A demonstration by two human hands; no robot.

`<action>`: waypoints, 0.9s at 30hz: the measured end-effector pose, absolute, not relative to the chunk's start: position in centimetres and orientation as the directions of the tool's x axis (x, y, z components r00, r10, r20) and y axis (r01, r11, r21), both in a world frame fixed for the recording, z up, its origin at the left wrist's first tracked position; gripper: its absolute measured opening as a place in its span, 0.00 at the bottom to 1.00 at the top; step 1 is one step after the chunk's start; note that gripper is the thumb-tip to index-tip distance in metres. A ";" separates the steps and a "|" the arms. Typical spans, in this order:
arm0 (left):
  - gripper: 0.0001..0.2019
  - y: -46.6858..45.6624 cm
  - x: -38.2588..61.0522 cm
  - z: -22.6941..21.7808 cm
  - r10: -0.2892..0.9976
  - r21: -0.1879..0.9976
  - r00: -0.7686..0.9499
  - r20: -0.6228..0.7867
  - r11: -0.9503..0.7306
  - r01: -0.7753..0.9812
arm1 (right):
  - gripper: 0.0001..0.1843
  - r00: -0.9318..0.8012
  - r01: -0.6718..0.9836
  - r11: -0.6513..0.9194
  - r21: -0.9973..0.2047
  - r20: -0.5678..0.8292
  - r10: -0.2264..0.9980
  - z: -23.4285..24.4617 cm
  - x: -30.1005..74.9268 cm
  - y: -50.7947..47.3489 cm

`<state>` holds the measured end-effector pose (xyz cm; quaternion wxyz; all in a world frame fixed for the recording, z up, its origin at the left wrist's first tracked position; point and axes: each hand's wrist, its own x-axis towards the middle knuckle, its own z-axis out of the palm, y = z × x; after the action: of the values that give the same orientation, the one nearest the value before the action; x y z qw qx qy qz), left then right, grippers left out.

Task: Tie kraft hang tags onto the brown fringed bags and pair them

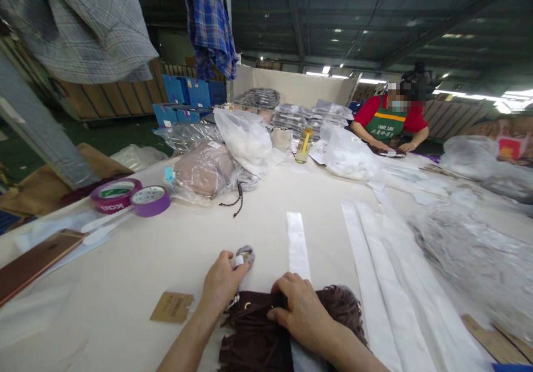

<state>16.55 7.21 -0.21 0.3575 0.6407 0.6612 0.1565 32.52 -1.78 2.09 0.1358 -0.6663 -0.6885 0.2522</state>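
Note:
Pinched between the thumb and fingers of my left hand point(220, 283) is a small round bundle point(246, 254), wrapped in clear plastic with a bit of white at its side. Its contents I cannot make out. My right hand point(302, 308) grips the upper part of a dark brown fringed bag point(254, 336), which lies at the table's near side with small gold-coloured metal pieces along its top. A white paper strip point(297, 244) runs from beneath the right hand. Left of the bag, a brown cardboard tag point(171, 307) lies flat.
Purple tape rolls point(150, 200) and a phone point(41, 258) lie at the left. Plastic-wrapped goods point(204, 169) and a bottle point(304, 145) stand farther back. Long white strips point(375, 277) and crumpled plastic point(474, 255) cover the right. A co-worker point(387, 119) works across the table.

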 end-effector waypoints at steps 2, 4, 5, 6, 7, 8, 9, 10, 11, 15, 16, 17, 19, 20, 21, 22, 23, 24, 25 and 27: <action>0.22 7.0 16.6 -0.7 0.953 0.729 0.109 -0.284 0.141 0.670 | 0.11 -0.062 0.822 -0.019 -0.570 -0.124 0.990 1.7 32.5 -1.7; 0.23 6.6 16.7 -1.0 0.944 0.791 0.149 -0.294 0.153 0.592 | 0.11 -0.062 0.799 0.011 -0.602 -0.065 0.996 1.2 32.6 -1.9; 0.23 6.4 16.7 -1.0 0.940 0.835 0.173 -0.295 0.165 0.525 | 0.12 -0.074 0.791 0.045 -0.610 -0.022 0.997 0.9 32.6 -2.0; 0.24 6.1 16.7 -1.0 0.935 0.882 0.200 -0.292 0.183 0.435 | 0.12 -0.101 0.787 0.098 -0.610 0.031 0.994 0.6 32.6 -2.3; 0.26 5.8 16.7 -1.0 0.929 0.920 0.228 -0.291 0.207 0.333 | 0.13 -0.138 0.783 0.166 -0.599 0.092 0.986 0.3 32.7 -2.5; 0.27 5.5 16.7 -0.9 0.920 0.943 0.259 -0.295 0.236 0.235 | 0.13 -0.180 0.780 0.238 -0.579 0.157 0.971 0.1 32.7 -2.7; 0.27 5.3 16.6 -0.7 0.907 0.952 0.294 -0.300 0.263 0.159 | 0.13 -0.213 0.775 0.304 -0.554 0.223 0.951 -0.2 32.8 -2.9; 0.27 5.1 16.6 -0.6 0.894 0.953 0.331 -0.301 0.277 0.119 | 0.13 -0.237 0.770 0.362 -0.525 0.291 0.927 -0.4 32.8 -3.0; 0.25 4.9 16.5 -0.3 0.881 0.956 0.372 -0.294 0.267 0.124 | 0.12 -0.248 0.766 0.409 -0.496 0.358 0.900 -0.6 32.8 -3.1; 0.17 4.8 15.9 0.7 0.790 0.961 0.569 -0.228 0.088 0.263 | 0.09 -0.225 0.769 0.497 -0.403 0.558 0.799 -0.9 33.0 -3.1; 0.16 4.9 15.8 1.0 0.760 0.955 0.610 -0.226 0.049 0.293 | 0.09 -0.222 0.771 0.507 -0.385 0.583 0.781 -1.0 33.0 -3.1; 0.15 5.0 15.7 1.4 0.730 0.950 0.644 -0.229 0.022 0.312 | 0.08 -0.222 0.772 0.514 -0.373 0.600 0.769 -1.0 33.0 -3.1; 0.15 5.3 15.5 2.0 0.679 0.947 0.696 -0.234 -0.004 0.322 | 0.07 -0.223 0.771 0.524 -0.363 0.616 0.755 -1.0 33.0 -3.1; 0.15 5.5 15.5 2.3 0.655 0.947 0.717 -0.238 -0.009 0.322 | 0.06 -0.222 0.770 0.526 -0.361 0.620 0.752 -1.0 33.0 -3.1; 0.14 5.7 15.5 2.6 0.636 0.946 0.733 -0.242 -0.011 0.323 | 0.06 -0.223 0.770 0.528 -0.359 0.624 0.749 -1.0 33.0 -3.0; 0.14 5.8 15.4 2.8 0.617 0.946 0.747 -0.247 -0.015 0.324 | 0.05 -0.225 0.770 0.530 -0.356 0.627 0.746 -1.0 33.1 -3.0; 0.13 6.0 15.4 3.0 0.601 0.946 0.759 -0.249 -0.018 0.324 | 0.05 -0.229 0.770 0.534 -0.350 0.629 0.743 -1.0 33.1 -3.0; 0.12 6.1 15.4 3.2 0.588 0.946 0.768 -0.252 -0.019 0.325 | 0.05 -0.234 0.771 0.535 -0.345 0.627 0.743 -0.9 33.2 -3.0; 0.11 6.2 15.4 3.4 0.577 0.946 0.775 -0.257 -0.016 0.325 | 0.05 -0.239 0.775 0.531 -0.342 0.620 0.747 -0.9 33.3 -3.0; 0.11 6.3 15.3 3.4 0.569 0.948 0.780 -0.261 -0.001 0.318 | 0.05 -0.253 0.781 0.522 -0.343 0.590 0.767 -0.9 33.5 -3.1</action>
<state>15.32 6.33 3.42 0.6321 0.7003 0.3166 0.0995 33.46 -3.12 -0.86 0.3669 -0.4889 -0.7914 -0.0098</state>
